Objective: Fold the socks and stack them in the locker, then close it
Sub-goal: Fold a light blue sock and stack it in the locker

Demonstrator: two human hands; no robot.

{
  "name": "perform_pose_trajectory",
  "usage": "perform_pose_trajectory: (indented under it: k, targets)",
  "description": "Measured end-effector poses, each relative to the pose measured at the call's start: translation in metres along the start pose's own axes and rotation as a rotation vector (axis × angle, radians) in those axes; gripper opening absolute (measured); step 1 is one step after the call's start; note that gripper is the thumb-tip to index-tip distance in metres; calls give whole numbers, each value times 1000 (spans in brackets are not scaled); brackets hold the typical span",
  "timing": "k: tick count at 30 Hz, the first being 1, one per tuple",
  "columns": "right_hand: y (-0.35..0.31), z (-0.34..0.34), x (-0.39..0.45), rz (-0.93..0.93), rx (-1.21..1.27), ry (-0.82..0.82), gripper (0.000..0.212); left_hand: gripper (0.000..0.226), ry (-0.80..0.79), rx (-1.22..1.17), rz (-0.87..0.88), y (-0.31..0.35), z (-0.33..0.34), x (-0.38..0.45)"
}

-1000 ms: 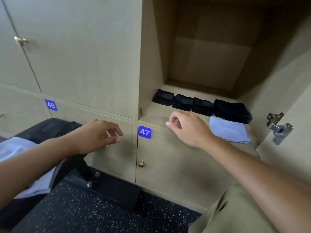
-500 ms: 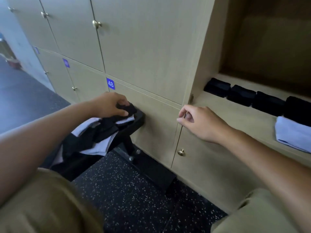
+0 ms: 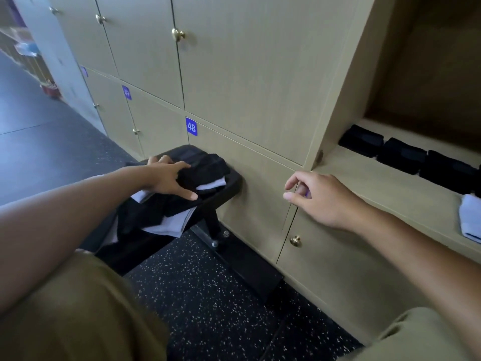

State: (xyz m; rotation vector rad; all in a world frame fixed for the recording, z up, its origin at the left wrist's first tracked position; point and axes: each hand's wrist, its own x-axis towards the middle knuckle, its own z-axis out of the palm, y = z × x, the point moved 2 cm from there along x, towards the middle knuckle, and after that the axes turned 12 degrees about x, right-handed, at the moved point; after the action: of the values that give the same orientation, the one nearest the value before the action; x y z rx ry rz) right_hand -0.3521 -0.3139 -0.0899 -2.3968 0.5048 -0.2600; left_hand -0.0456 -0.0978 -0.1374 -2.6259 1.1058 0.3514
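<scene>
While the locker point(image 3: 406, 194) is standing open at the right, its wooden shelf is carrying a row of folded black socks point(image 3: 402, 156) along the back and a folded pale sock point(image 3: 469, 221) nearer the front edge, partly cut off by the frame. Below and left of it, a dark padded surface point(image 3: 229, 182) is standing against the door marked 48 and is bearing the loose pile of socks point(image 3: 166, 212), black ones tangled over pale ones, with some drooping over the near edge.

Being thin knit cloth, these are looking light, limp and easily snagged on one another, so lifting one is likely dragging a neighbour along; nothing here is fragile or slippery. A sensible hold is seeming to be a pinch at a cuff or toe end of the topmost black sock point(image 3: 201, 169), drawing it free sideways rather than scooping from the middle of the heap.

The left hand point(image 3: 169, 178) is reaching onto that pile, its grip spread wide, fingers laid over the top black sock and thumb stretched toward the near edge, touching the cloth but not visibly closed around it. The right hand point(image 3: 322, 199) is hovering by the front edge of the locker shelf, its grip loosely curled with forefinger and thumb slightly apart and holding nothing.

Judging by the heap, several socks are waiting to be folded, and the door is not being closed yet.
</scene>
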Motion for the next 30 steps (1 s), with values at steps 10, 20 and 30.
perform_pose_trajectory:
  k: [10,20,30]
  targets:
    - [4,3,1,44,13,-26,12,23,236,-106,102,0,-10,-6]
    - [-7,2,-1,59,81,-23,12,17,520,-357,68,10,-50,-35]
    - [-48,9,-6,-10,467,-5,13,11,506,-1018,245,85,-96,-80]
